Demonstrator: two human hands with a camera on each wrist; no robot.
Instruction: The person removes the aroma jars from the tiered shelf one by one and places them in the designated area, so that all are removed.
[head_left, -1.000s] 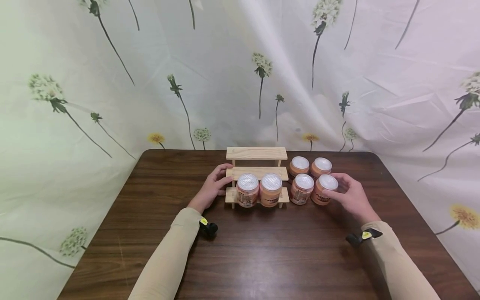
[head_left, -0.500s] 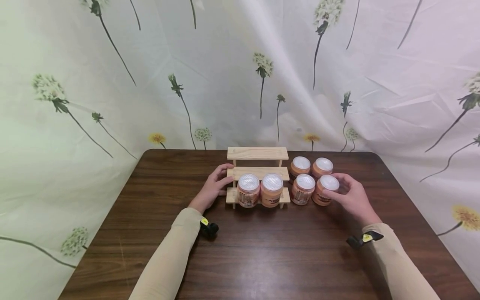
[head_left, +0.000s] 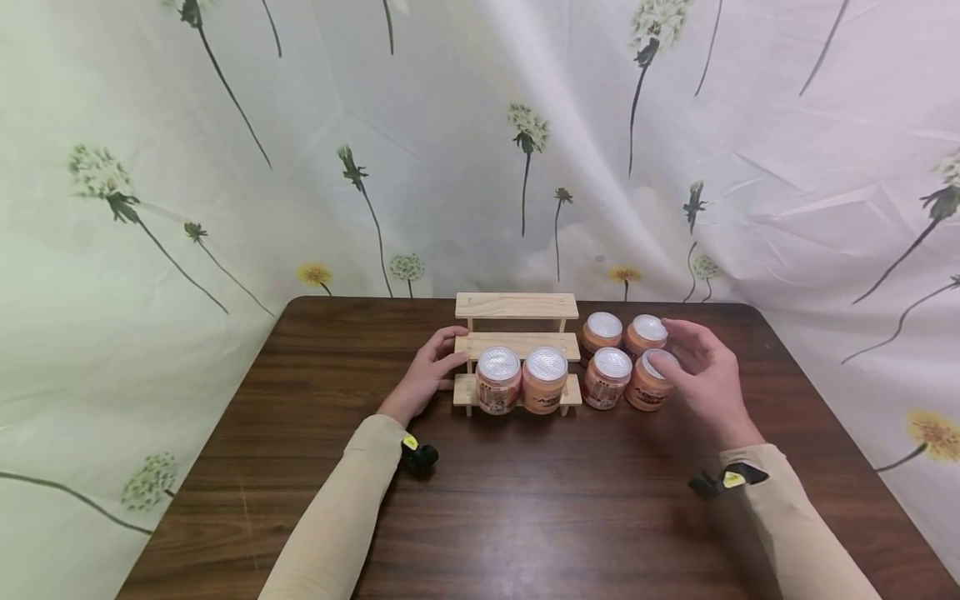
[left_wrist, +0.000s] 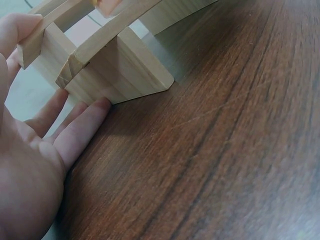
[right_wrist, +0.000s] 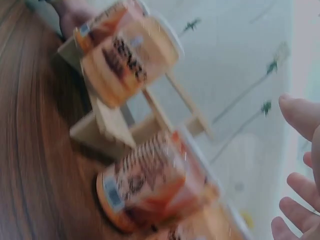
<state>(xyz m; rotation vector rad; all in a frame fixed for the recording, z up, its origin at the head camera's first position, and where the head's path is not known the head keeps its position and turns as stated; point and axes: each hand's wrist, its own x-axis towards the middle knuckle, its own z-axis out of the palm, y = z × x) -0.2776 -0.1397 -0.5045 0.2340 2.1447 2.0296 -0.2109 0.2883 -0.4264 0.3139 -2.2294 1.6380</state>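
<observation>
Fingers of the right hand [head_left: 708, 383] are spread wide with nothing between them; those of the left hand [head_left: 422, 375] lie fairly straight, tips touching the one wooden rack [head_left: 517, 306] at its 9 o'clock. Six jars are in view: two shelf jars [head_left: 498, 395] side by side on the lowest shelf [head_left: 573, 390] of three, toward the rack's 6 o'clock, and four table jars [head_left: 606, 388] in two rows at its 3 o'clock, upright on the brown table [head_left: 525, 500]. Half a second ago the right fingers and thumb were around the near-right jar [head_left: 647, 393]; now the fingers have risen toward its 1 o'clock, beside the far-right jar [head_left: 646, 335]. Whether the thumb touches a lid, I cannot tell. Rack and jars look unmoved.
</observation>
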